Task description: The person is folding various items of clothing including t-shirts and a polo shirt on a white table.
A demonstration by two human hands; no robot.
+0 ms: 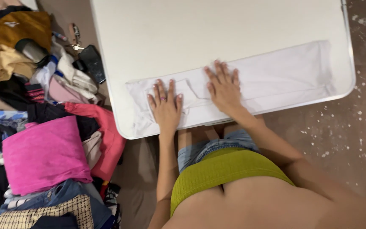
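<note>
Closest to the lens is the person's own torso in a ribbed lime-green top (229, 169) above denim shorts (210, 146), with both bare arms reaching forward onto a white folding table (217, 29). On it a white garment (276, 78) lies flattened along the near edge, stretched from the table's left corner almost to its right. Both hands rest palm-down on the cloth with fingers spread, gripping nothing: the left hand (165, 108), wearing a ring, presses a small folded-over section near the garment's left end, and the right hand (222, 87) lies just beside it, flat on a diagonal crease. Judging from the overlapping layers, the folding seems partly done; the piece has been narrowed into a long band and one end turned in, while the long right stretch is unfolded, though white on white makes the exact layers hard to read. To the person's left, off the table, sits a heap of unsorted clothing (22, 106), a pink towel-like piece (43, 152) on top and a checked fabric (51, 212) nearest the camera. A dark phone (92, 61) and keys (75, 38) lie beside the heap, near the table's edge.
</note>
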